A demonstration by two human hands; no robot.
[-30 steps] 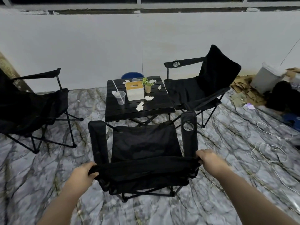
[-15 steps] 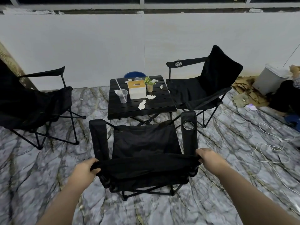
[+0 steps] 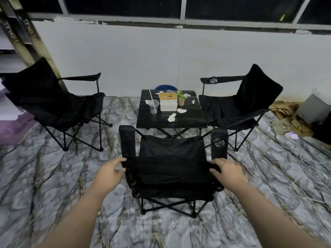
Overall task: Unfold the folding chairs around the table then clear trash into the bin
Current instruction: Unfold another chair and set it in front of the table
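Observation:
An unfolded black folding chair [image 3: 170, 169] stands in front of me, facing the small black table [image 3: 171, 120]. My left hand [image 3: 111, 173] grips the left end of its backrest top, my right hand [image 3: 226, 170] rests on the right end with fingers curled over the fabric. Two more black chairs stand unfolded: one to the left [image 3: 53, 106], one to the right of the table [image 3: 238, 106]. On the table lie crumpled white tissues [image 3: 172, 117], a clear plastic cup with a straw [image 3: 153, 106], a white tissue box [image 3: 168, 102] and a small potted plant [image 3: 181, 98]. A grey bin [image 3: 313, 108] stands far right.
Flattened cardboard [image 3: 288, 113] lies by the bin. White cables [image 3: 311, 178] trail over the marbled floor at right. A blue round object [image 3: 165, 87] peeks out behind the table by the white wall. A slanted wooden post [image 3: 26, 40] and purple items [image 3: 16, 129] stand at left.
The view has pulled back and tilted up, showing more wall and window. Both hands stay on the chair's backrest; the chair sits slightly farther from me, close to the table.

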